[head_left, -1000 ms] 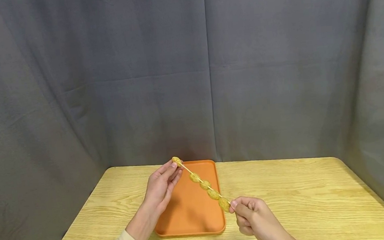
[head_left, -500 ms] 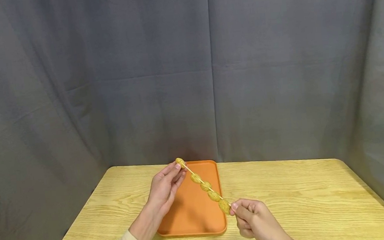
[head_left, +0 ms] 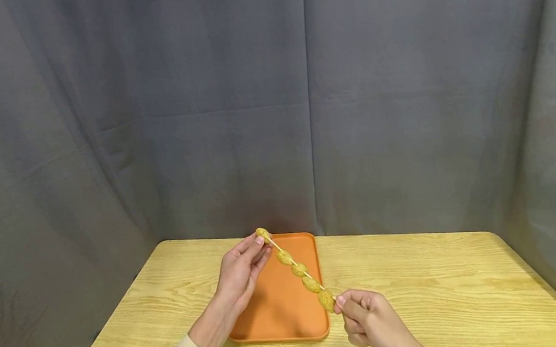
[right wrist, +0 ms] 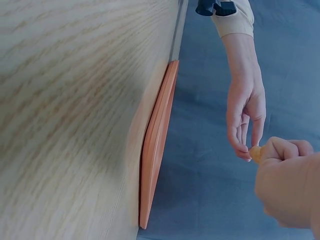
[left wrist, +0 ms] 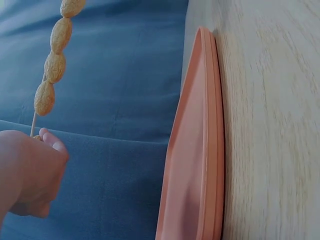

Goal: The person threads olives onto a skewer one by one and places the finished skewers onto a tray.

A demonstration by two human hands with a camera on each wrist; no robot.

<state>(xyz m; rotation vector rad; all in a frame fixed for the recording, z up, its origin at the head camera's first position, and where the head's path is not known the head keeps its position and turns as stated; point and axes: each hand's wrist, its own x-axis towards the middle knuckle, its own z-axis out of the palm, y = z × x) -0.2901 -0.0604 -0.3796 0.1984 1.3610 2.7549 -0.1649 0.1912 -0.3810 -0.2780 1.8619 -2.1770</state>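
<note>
A thin wooden skewer (head_left: 274, 244) slants down from left to right above the orange tray. Threaded on it are several golden-brown oval pieces (head_left: 298, 270), food-like, kind unclear. My left hand (head_left: 237, 273) pinches the uppermost piece (head_left: 262, 233) between thumb and fingers, at the far end. A short bare stretch of stick separates that piece from the others, which sit close together. My right hand (head_left: 370, 320) grips the near end of the skewer, right beside the lowest piece (head_left: 326, 300). In the left wrist view, the row of pieces (left wrist: 54, 67) extends upward from my left hand (left wrist: 37, 172).
The orange tray (head_left: 281, 327) lies flat on the wood-grained table (head_left: 415, 271), beneath the skewer and left hand. Grey curtains (head_left: 228, 117) enclose the table at the back and both sides.
My left hand has shifted slightly rightward with the uppermost piece, and the bare gap below it looks a little shorter. My right hand keeps its grip. The whole head view has drifted slightly.
</note>
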